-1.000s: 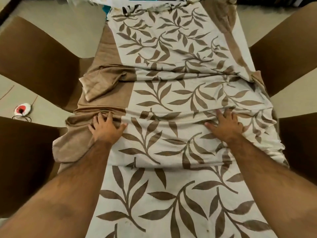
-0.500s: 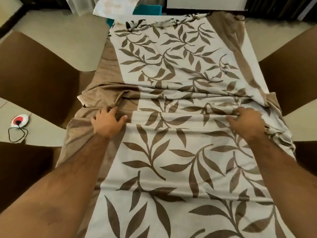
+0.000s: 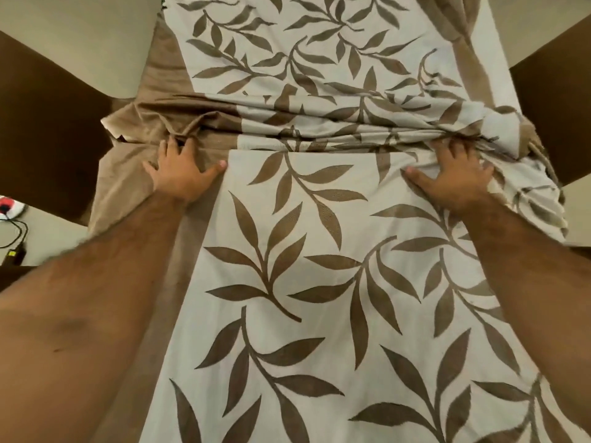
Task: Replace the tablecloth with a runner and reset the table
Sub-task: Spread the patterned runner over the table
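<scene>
Head view: the leaf-printed tablecloth (image 3: 319,266) covers the desk; the left hand (image 3: 182,174) and right hand (image 3: 454,177) press on it with fingers spread, fingertips at a bunched ridge of folds (image 3: 319,129) across its middle.

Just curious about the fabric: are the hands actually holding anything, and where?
Both hands, left hand and right hand, press spread fingers on the leaf-print cloth at its bunched ridge; neither clearly grips it.

both arms outstretched, left hand (image 3: 184,174) and right hand (image 3: 454,179) palms down, fingers (image 3: 166,148) spread, seemingly flat
</scene>
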The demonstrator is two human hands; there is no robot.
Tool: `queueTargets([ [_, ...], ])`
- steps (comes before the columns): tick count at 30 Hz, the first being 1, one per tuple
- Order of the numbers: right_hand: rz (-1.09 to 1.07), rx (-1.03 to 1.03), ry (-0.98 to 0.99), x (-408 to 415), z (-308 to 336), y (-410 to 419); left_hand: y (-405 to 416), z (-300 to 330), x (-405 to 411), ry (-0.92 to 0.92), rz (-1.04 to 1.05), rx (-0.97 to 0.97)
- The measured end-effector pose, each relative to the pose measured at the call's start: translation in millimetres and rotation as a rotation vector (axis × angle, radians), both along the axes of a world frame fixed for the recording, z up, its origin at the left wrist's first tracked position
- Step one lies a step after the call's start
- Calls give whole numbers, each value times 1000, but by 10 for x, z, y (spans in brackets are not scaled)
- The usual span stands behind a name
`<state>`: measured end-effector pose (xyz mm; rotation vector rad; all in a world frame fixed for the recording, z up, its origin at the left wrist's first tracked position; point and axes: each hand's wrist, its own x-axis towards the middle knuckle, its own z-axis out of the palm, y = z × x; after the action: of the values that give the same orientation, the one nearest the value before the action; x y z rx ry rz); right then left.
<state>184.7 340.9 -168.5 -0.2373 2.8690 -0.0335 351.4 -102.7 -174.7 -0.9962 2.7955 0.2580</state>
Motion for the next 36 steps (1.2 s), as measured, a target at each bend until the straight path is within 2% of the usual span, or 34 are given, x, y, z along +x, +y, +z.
queueTargets([
  [6,6,-127,0,-100,-22,96,65,-35,9,76,38,-16],
  [9,-66,-215,191,49,42,136,355,20,-14,222,23,-60],
  [11,-80,-141,312,234,53,142,651,52,-12,278,-47,-49],
  [13,-77,-106,306,467,38,134,994,54,41,251,-148,-13],
  [18,-78,-200,320,1151,110,122,1778,164,395,200,-388,136],
  [21,-106,-162,230,1535,183,198,2098,158,732,149,-489,148],
  [24,-145,-155,87,1845,253,354,2276,128,999,141,-477,156],
  [26,-149,-209,85,2067,365,549,2467,218,1136,158,-442,196],
  [29,-127,-181,40,2368,533,864,2846,365,1314,166,-449,249],
  [36,-104,-207,-117,3021,787,1709,3888,572,1790,120,-511,252],
])
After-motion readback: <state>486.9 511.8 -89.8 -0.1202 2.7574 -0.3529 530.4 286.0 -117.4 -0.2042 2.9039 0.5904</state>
